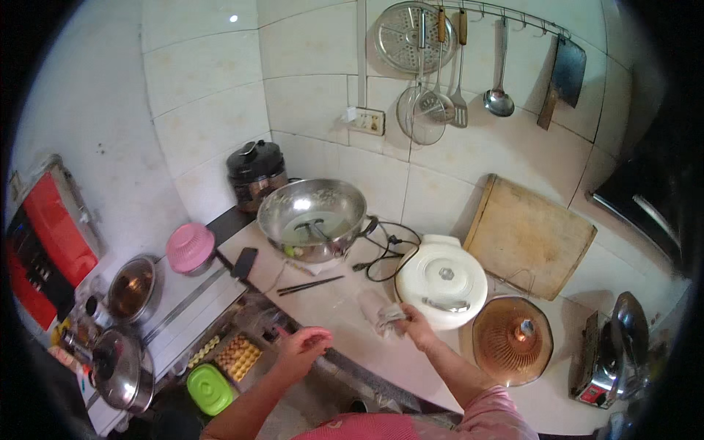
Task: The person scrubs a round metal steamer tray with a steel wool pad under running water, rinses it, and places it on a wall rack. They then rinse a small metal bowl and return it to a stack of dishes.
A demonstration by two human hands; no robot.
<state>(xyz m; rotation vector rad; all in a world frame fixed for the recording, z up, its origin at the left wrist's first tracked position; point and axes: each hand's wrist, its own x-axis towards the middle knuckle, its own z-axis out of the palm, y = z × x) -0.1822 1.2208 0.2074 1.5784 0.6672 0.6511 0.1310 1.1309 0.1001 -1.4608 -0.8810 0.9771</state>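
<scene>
In my right hand (415, 327) is a crumpled whitish cloth (389, 319), held low over the pale countertop (335, 308). My left hand (309, 344) is above the counter's front edge, fingers curled, with nothing visible in it. The white round electric appliance (443, 275) with its lid down stands just beyond my right hand. A pair of dark chopsticks (311, 285) lies on the counter, and behind them a large steel pot (313, 220) has some liquid and a dark utensil in it. A black power cable (388, 256) coils between pot and appliance.
An amber glass lid (511, 341) and a gas stove (597, 363) are at right; a wooden cutting board (531, 236) leans on the wall. A phone (245, 263), pink basket (190, 248), pressure cooker (256, 170) and lidded pot (122, 368) are at left. Trays of eggs (238, 357) are below.
</scene>
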